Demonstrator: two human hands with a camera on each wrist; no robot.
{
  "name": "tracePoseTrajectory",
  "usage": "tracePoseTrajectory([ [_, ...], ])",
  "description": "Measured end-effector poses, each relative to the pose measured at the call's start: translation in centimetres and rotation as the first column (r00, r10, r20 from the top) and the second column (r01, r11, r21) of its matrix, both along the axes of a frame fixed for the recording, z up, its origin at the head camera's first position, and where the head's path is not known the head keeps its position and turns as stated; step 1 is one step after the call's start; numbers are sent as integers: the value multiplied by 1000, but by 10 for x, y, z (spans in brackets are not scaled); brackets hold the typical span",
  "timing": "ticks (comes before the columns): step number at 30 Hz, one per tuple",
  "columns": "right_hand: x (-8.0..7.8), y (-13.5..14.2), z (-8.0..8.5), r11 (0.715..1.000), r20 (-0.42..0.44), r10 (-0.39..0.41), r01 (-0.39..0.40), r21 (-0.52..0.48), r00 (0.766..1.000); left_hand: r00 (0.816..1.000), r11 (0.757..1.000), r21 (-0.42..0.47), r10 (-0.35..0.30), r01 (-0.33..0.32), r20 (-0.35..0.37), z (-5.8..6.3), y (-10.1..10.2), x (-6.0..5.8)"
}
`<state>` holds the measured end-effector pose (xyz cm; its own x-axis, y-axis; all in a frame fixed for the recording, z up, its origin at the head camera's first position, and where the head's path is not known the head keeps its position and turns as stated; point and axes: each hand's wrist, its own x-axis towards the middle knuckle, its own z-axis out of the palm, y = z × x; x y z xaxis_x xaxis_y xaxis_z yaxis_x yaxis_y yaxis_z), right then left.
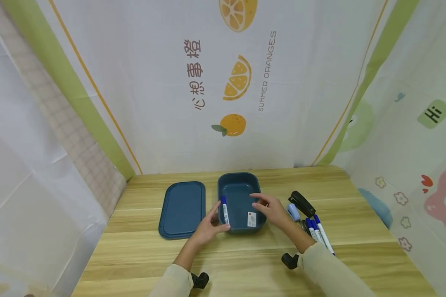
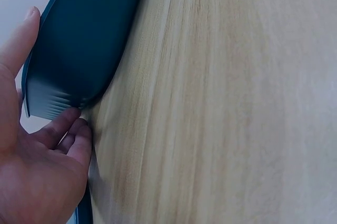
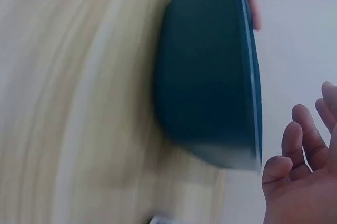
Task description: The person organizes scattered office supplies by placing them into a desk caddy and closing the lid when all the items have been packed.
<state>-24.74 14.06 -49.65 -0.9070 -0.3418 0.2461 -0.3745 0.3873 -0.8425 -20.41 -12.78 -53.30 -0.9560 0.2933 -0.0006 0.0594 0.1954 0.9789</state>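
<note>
A dark blue plastic box (image 1: 241, 198) stands uncovered on the table. Inside, a white marker with a blue cap (image 1: 224, 211) lies along its left wall, and a small white label (image 1: 252, 219) shows near the front right corner. My left hand (image 1: 207, 227) holds the box at its front left corner, the thumb at the rim and the fingers against the outer wall (image 2: 58, 100). Over the right rim hovers my right hand (image 1: 274, 211), its fingers loosely bent and holding nothing; the right wrist view shows this hand (image 3: 310, 166) apart from the box.
The matching blue lid (image 1: 183, 209) lies flat left of the box. To the right are a black stapler (image 1: 302, 203), a light blue object (image 1: 292, 212) and several blue-capped markers (image 1: 321, 231). A printed curtain (image 1: 163, 136) hangs behind the wooden table (image 1: 134, 255).
</note>
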Motion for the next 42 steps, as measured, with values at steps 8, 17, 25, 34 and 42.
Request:
tracePoseTrajectory([
  [8,16,22,9,998,88,-43,47,-44,995,1000,1000,-9,19,-19,2,1,-2,1],
  [17,34,43,9,998,96,-46,51,-48,994,1000,999,-35,28,-28,-4,-2,-1,0],
  [25,33,74,-21,990,85,-129,133,-42,988,1000,999,-42,26,-27,-10,-3,0,-1],
  [34,41,111,-40,972,21,-232,231,40,972,1000,999,-33,14,-14,4,0,1,-1],
  [42,55,136,-43,946,-11,-308,307,102,951,999,999,-46,23,-24,-29,0,0,-1],
])
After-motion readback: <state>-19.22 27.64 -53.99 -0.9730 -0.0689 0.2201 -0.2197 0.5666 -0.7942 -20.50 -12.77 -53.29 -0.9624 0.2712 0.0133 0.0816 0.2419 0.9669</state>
